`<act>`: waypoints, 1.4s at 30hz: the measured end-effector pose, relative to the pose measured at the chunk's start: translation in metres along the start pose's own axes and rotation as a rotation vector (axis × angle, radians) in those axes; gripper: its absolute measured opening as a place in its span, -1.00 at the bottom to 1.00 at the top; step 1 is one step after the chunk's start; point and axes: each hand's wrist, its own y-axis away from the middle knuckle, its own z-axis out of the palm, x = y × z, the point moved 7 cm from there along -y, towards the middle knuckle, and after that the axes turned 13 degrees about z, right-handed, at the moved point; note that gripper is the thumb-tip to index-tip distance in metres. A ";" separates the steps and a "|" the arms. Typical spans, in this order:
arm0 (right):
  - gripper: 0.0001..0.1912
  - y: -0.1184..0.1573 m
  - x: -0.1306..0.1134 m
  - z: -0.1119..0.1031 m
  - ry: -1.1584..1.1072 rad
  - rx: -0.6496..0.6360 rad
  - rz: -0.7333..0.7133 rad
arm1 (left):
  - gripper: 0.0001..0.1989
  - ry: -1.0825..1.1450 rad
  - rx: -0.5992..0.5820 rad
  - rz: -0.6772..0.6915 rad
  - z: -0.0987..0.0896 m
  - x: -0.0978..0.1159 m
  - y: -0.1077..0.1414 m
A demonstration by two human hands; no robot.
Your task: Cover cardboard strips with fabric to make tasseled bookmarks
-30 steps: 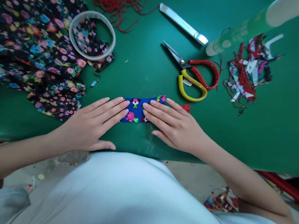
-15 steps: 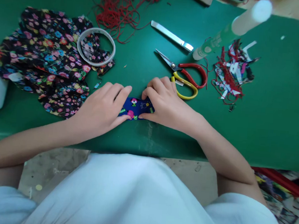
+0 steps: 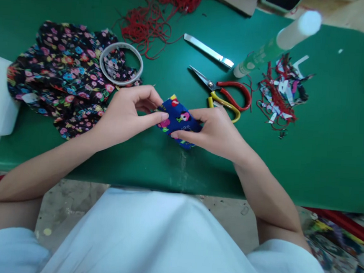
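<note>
In the head view, I have the blue printed cloth point(image 3: 174, 112) between my left hand point(image 3: 122, 113) and my right hand point(image 3: 222, 131), over the bench point(image 3: 142, 165), near the middle of its front edge. My left fingers pinch its left side with the thumb on top; my right fingers grasp the right part, thumb across the lower side. I judge this step to be holding and adjusting the piece by hand. The next move calls for light, matched grips, so that the cloth neither twists nor creases.

The cloth looks small, soft and slightly bent, tilted down towards the right. Its deep blue ground carries pink, red, yellow and green cartoon figures, and a yellow patch marks the top corner. Its underside and the parts beneath my fingers are hidden, so I cannot tell how it is folded. The scissors point(image 3: 210, 85) lie just beyond my right hand, apart from the cloth.
</note>
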 end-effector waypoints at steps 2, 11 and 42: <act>-0.67 0.001 0.004 0.000 -0.322 -0.029 0.042 | -0.73 0.163 0.064 -0.014 0.004 -0.002 -0.002; -0.62 -0.001 0.014 0.034 -0.908 -0.290 0.109 | -0.52 0.499 -0.100 -0.118 0.042 -0.015 0.008; -0.60 0.017 -0.006 0.018 -0.393 0.026 -0.381 | -0.56 0.322 -0.257 0.384 0.037 0.012 0.006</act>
